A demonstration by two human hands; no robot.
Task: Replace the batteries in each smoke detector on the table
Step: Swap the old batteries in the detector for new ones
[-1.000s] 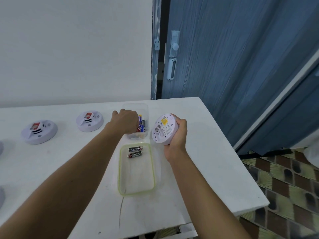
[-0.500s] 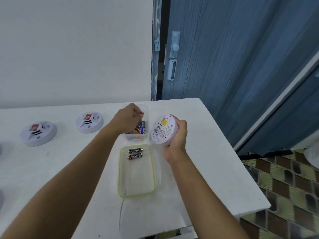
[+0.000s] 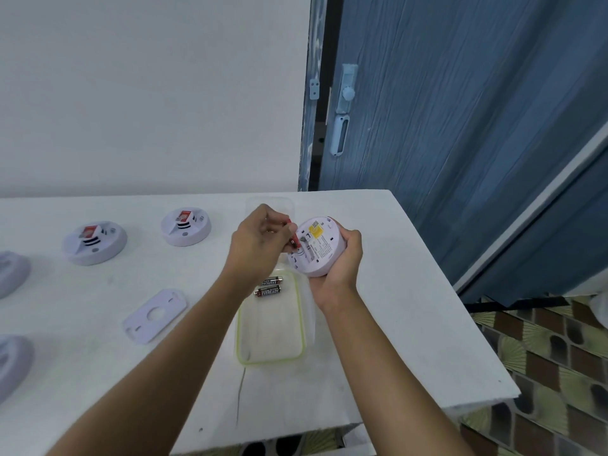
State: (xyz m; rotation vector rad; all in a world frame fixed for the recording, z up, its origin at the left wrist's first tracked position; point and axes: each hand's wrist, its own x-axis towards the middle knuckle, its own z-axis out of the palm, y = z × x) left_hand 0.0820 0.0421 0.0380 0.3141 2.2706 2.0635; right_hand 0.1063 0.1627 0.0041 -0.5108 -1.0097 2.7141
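Note:
My right hand (image 3: 339,264) grips a round white smoke detector (image 3: 320,246), turned so its back with the yellow label faces me. My left hand (image 3: 260,240) pinches a red battery (image 3: 293,237) at the detector's open battery slot. Two black batteries (image 3: 268,286) lie in a shallow green-rimmed tray (image 3: 269,353) just below my hands. Two more white detectors stand on the white table (image 3: 394,291): one at centre left (image 3: 186,226) and one further left (image 3: 94,242). A clear box (image 3: 270,204) behind my left hand is mostly hidden.
A white cover plate (image 3: 154,315) lies left of the tray. Parts of two more detectors (image 3: 13,360) show at the left edge. The table's right edge runs beside a blue door (image 3: 460,126), with patterned floor below.
My left hand has come out of the clear box with a red battery and moved right to the back of the detector. My right hand has tilted the detector slightly.

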